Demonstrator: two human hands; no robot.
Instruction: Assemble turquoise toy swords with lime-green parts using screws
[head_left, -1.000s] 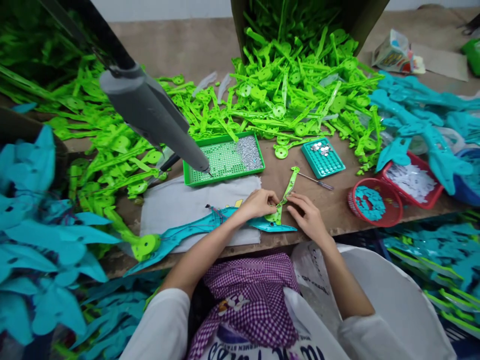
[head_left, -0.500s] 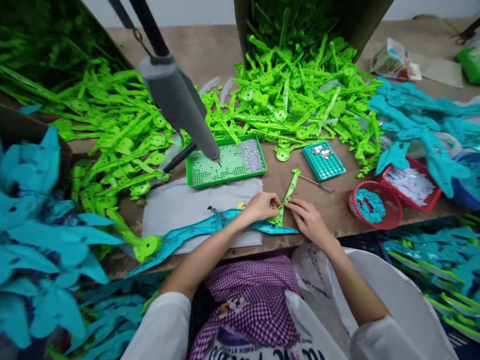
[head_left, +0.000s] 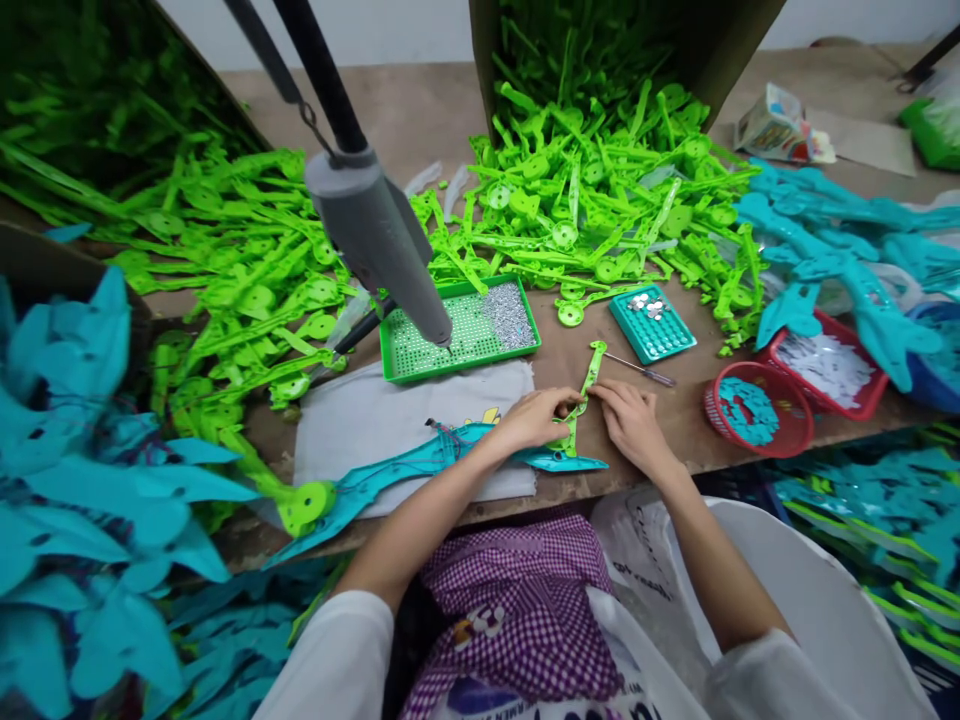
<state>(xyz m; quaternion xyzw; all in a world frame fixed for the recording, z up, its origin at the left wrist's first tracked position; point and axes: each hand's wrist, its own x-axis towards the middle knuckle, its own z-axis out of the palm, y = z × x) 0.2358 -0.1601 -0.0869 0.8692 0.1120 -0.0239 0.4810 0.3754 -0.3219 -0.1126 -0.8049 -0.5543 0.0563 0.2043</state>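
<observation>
A narrow lime-green plastic part (head_left: 595, 362) stands out from between my hands, its rounded end pointing away from me. My left hand (head_left: 541, 415) has its fingers closed on the lower stretch of this part. From the right, my right hand (head_left: 628, 418) touches its edge with the fingertips; whether a small piece is between them is hidden. Beneath my left hand and wrist lies a long blue plastic part (head_left: 405, 460) with thin wires on it. A thin screwdriver (head_left: 651, 372) lies just beyond my right hand.
A grey electric screwdriver (head_left: 379, 240) hangs over a green tray of screws (head_left: 390, 352). A teal tray (head_left: 651, 345) holds silvery discs. Red baskets (head_left: 802, 425) stand at the right. Heaped green parts (head_left: 592, 215) fill the back; blue parts (head_left: 82, 480) pile up at left. A grey cloth (head_left: 330, 410) lies flat.
The whole view has shifted slightly. My right fingers have slid a little farther up along the edge of the green part. My left hand keeps its hold.
</observation>
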